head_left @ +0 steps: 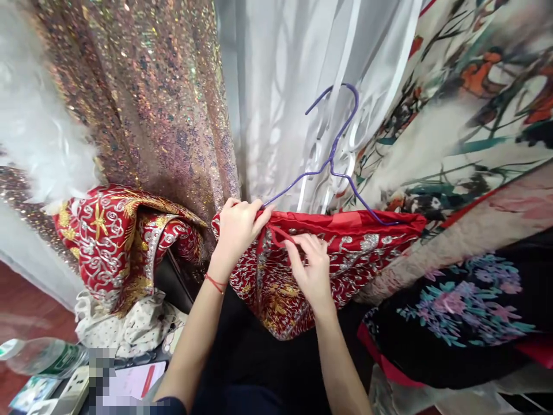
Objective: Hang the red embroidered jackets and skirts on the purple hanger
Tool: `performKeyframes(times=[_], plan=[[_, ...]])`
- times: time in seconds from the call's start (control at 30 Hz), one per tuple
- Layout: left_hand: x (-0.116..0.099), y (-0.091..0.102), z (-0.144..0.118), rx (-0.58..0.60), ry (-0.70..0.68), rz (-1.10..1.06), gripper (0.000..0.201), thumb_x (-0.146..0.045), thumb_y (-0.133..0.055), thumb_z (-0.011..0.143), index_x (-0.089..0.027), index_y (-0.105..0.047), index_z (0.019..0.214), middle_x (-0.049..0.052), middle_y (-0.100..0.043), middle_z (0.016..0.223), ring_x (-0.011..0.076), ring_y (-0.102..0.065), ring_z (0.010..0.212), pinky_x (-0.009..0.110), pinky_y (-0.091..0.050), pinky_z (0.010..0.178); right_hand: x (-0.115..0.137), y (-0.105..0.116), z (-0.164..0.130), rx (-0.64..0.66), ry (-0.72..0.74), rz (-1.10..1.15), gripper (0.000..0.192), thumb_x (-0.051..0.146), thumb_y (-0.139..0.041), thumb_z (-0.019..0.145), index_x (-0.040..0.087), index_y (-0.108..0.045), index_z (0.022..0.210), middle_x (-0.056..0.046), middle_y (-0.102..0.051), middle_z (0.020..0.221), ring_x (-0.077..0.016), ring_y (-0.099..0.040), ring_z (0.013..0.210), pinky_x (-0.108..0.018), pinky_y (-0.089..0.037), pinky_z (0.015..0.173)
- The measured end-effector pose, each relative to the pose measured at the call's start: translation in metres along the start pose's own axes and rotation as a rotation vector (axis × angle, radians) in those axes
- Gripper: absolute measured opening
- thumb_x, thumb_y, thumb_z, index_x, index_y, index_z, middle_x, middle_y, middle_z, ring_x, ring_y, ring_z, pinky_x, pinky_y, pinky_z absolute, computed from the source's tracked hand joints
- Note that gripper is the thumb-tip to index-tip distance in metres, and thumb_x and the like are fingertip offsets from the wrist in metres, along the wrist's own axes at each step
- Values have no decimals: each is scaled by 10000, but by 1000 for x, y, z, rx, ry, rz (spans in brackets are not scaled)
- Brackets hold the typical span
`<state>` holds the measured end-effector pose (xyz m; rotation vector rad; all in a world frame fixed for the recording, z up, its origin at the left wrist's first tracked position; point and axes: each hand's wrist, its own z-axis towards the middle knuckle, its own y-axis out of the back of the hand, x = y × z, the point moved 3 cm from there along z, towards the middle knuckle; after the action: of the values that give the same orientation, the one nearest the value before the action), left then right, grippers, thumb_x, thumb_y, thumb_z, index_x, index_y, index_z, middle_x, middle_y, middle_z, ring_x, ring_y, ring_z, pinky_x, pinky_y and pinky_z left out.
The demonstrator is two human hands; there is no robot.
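Note:
A red skirt (280,294) with silver and gold embroidery hangs in front of me, its plain red waistband along the top. My left hand (242,227) is closed on the waistband near its left end, beside the lower left arm of a purple wire hanger (332,155). The hanger's right arm runs down to the waistband, and its hook points up and left. My right hand (310,262) pinches a thin red tie string (279,233) that loops out from the waistband by my left fingers.
At left, a matching red embroidered garment (108,248) lies over a dotted white cloth (125,323). A plastic bottle (47,354) and a phone (133,380) are at lower left. Sequined fabric (164,104) and white curtains (276,86) hang behind; black floral fabric (466,317) lies right.

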<state>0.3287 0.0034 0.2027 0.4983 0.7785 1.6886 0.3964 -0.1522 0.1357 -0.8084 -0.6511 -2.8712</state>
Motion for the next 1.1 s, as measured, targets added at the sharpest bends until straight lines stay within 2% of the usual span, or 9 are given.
performKeyframes(times=[0.1, 0.17, 0.43, 0.63, 0.77, 0.83, 0.9, 0.97, 1.1], plan=[[3, -4, 0, -14, -25, -9, 463, -440, -359, 1045, -212, -617, 736, 31, -664, 634, 179, -556, 596, 345, -367, 754, -1, 19, -1, 112, -71, 249, 255, 261, -508, 1005, 238, -618, 776, -10, -658, 786, -190, -595, 768, -372, -406, 786], [7, -6, 1, -36, -56, -17, 448, -427, -376, 1044, -211, -627, 741, 21, -650, 620, 171, -540, 588, 337, -367, 749, -4, 28, -3, 86, -144, 405, 286, 266, -506, 1001, 233, -598, 733, -17, -623, 752, -187, -575, 733, -356, -419, 722], [14, -15, 4, -129, -115, -41, 419, -403, -427, 1034, -197, -640, 739, -3, -581, 566, 155, -479, 556, 317, -368, 730, -37, 82, -14, -720, -327, 1000, 509, 349, -772, 805, 178, -369, 544, 60, -353, 595, -71, -396, 568, -202, -432, 601], [13, -13, 2, -142, -138, -3, 398, -394, -443, 1032, -192, -641, 752, -5, -586, 574, 155, -477, 553, 316, -377, 734, -49, 96, -21, -896, -397, 1179, 400, 194, -772, 756, 174, -417, 576, 83, -294, 602, -27, -382, 529, -135, -442, 546], [19, -13, 3, -110, -155, -16, 380, -388, -437, 1032, -196, -634, 770, 0, -603, 603, 162, -505, 588, 325, -383, 759, -48, 117, -33, -1043, -265, 977, 321, 139, -658, 820, 186, -515, 536, 63, -357, 580, -27, -282, 452, -165, -377, 448], [21, -13, 4, -83, -149, -35, 367, -380, -424, 1031, -198, -629, 788, 5, -607, 623, 169, -515, 612, 334, -388, 783, -49, 125, -37, -976, -263, 772, 352, 227, -634, 835, 224, -528, 499, 29, -400, 558, -79, -285, 445, -260, -288, 387], [21, -13, 4, -59, -136, -51, 337, -356, -420, 1019, -198, -617, 797, 16, -609, 651, 181, -524, 641, 350, -395, 817, -51, 124, -35, -787, -271, 611, 350, 328, -630, 807, 250, -542, 478, 5, -440, 510, -129, -356, 440, -317, -265, 392], [20, -12, 3, -29, -134, -68, 272, -317, -428, 985, -195, -612, 826, 30, -616, 685, 199, -539, 684, 375, -400, 858, -50, 115, -31, -575, -244, 521, 357, 399, -598, 819, 242, -601, 498, -5, -504, 480, -167, -481, 469, -335, -351, 443], [17, -8, -2, 55, -159, -113, 235, -268, -429, 895, -165, -620, 984, 70, -668, 808, 243, -576, 816, 431, -394, 930, -28, 81, -17, -266, -220, 368, 351, 347, -526, 953, 205, -717, 695, -30, -684, 671, -182, -635, 669, -332, -485, 649]])
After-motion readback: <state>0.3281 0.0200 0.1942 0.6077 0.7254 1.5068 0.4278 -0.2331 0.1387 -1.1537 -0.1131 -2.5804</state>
